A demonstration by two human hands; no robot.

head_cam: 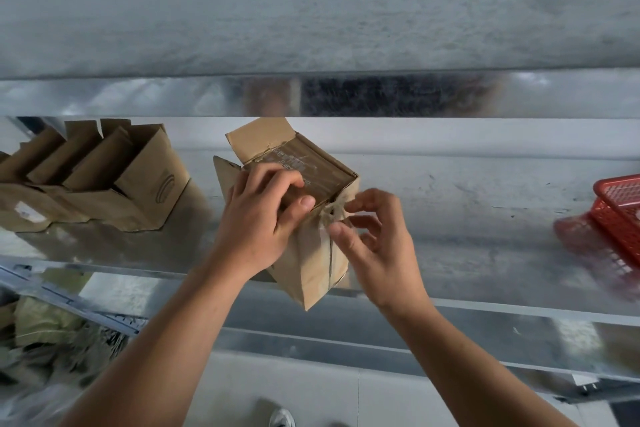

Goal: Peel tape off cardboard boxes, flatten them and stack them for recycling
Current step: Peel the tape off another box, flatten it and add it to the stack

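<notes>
A small brown cardboard box (311,253) is held above the front edge of a shiny metal table (450,218), tilted with a taped face toward me and one flap open at the top. My left hand (256,222) grips the box from the left, thumb pressed on the near top edge. My right hand (374,239) pinches a crumpled bit of clear tape (334,215) at the box's near right corner. A strip of tape runs down the front face.
Several flattened and folded cardboard boxes (97,180) lie stacked on the table's left side. A red plastic basket (620,211) sits at the right edge. Crumpled packing material (45,340) lies below the table on the left. A shoe (282,418) shows on the floor.
</notes>
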